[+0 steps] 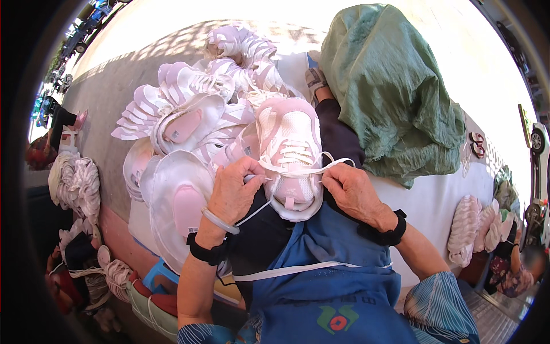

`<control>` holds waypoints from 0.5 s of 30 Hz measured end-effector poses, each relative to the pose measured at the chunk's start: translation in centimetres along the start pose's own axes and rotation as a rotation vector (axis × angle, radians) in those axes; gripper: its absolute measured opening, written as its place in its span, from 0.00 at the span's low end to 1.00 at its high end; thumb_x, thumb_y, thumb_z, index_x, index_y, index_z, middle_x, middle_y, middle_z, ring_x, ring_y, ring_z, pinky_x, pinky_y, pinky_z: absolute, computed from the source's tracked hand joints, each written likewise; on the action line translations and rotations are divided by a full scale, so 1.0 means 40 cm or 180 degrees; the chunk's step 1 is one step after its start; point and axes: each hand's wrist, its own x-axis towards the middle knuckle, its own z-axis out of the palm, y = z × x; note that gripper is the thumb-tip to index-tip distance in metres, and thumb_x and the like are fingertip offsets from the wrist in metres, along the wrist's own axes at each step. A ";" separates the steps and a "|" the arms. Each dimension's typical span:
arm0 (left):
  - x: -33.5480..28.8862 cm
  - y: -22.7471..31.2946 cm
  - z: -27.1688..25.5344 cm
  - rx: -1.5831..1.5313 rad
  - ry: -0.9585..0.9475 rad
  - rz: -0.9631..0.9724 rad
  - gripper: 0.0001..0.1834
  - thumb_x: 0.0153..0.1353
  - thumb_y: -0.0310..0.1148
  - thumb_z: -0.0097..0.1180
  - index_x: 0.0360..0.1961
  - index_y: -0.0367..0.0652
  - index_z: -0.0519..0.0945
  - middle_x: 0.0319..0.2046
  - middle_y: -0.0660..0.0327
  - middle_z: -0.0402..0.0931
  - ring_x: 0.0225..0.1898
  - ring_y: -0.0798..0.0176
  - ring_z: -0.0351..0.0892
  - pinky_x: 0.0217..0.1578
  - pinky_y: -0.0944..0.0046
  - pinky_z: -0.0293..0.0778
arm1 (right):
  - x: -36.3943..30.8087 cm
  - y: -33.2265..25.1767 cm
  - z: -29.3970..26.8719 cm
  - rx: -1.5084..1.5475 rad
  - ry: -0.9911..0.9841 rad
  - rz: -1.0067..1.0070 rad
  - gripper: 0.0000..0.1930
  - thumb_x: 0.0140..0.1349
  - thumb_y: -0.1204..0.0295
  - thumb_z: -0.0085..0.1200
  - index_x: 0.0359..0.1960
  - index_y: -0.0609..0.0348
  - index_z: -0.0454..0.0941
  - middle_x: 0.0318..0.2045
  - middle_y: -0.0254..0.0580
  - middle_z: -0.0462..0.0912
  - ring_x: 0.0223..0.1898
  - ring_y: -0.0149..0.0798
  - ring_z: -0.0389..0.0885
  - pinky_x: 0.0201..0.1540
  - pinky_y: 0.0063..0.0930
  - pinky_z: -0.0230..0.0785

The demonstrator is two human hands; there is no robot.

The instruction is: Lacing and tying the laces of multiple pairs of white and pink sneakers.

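We see a pink and white shoe resting on the person's lap, its toe pointing away and its heel end over the blue apron. The left hand is closed, pinching a white lace at the left side of the shoe; a loose end of lace trails down from it across the dark trousers. The right hand is also closed, gripping the same lace at the right side, so that the lace runs taut across the tongue between both hands. A pale bangle sits on the left wrist, and a black cuff wraps the right wrist.

Just beside the left hand, to the left and beyond, a heap of matching shoes lies piled, some upside down with their soles showing. A green cloth is bunched at the upper right. Bundles of white laces lie at the far left, and more lie at the right.
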 end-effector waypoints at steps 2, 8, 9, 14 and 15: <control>0.000 0.004 0.004 0.0126 0.0035 0.0080 0.05 0.52 0.23 0.58 0.31 0.36 0.76 0.22 0.62 0.76 0.25 0.71 0.74 0.29 0.71 0.69 | -0.006 0.000 0.011 -0.0447 0.0228 -0.0382 0.07 0.59 0.73 0.47 0.28 0.64 0.74 0.25 0.51 0.75 0.30 0.51 0.75 0.34 0.39 0.67; -0.006 0.012 0.010 0.0447 0.0194 0.0136 0.07 0.49 0.23 0.60 0.28 0.37 0.74 0.22 0.62 0.76 0.25 0.70 0.75 0.32 0.68 0.70 | 0.005 0.011 -0.005 0.0121 -0.0127 0.0051 0.05 0.58 0.73 0.49 0.29 0.62 0.74 0.27 0.46 0.74 0.30 0.47 0.76 0.34 0.38 0.70; -0.005 0.013 0.016 0.0422 0.0230 0.0078 0.08 0.48 0.24 0.61 0.28 0.38 0.74 0.22 0.62 0.75 0.26 0.68 0.75 0.37 0.64 0.70 | 0.005 0.007 -0.004 0.0118 -0.0122 0.0053 0.05 0.58 0.73 0.49 0.29 0.62 0.74 0.27 0.46 0.74 0.30 0.47 0.76 0.34 0.38 0.70; -0.013 0.037 0.050 0.1435 0.0602 0.0719 0.08 0.48 0.27 0.62 0.28 0.42 0.74 0.22 0.64 0.75 0.30 0.60 0.74 0.55 0.45 0.56 | -0.005 0.010 0.033 -0.1229 -0.0203 -0.0569 0.04 0.57 0.74 0.49 0.29 0.61 0.73 0.29 0.46 0.74 0.29 0.49 0.76 0.33 0.38 0.70; -0.012 0.037 0.057 0.1454 0.0620 0.0796 0.08 0.48 0.28 0.62 0.28 0.44 0.75 0.23 0.64 0.74 0.31 0.58 0.74 0.58 0.40 0.49 | -0.003 0.015 0.033 -0.1243 -0.0196 -0.0547 0.04 0.57 0.74 0.49 0.29 0.61 0.73 0.29 0.46 0.74 0.29 0.49 0.76 0.33 0.38 0.70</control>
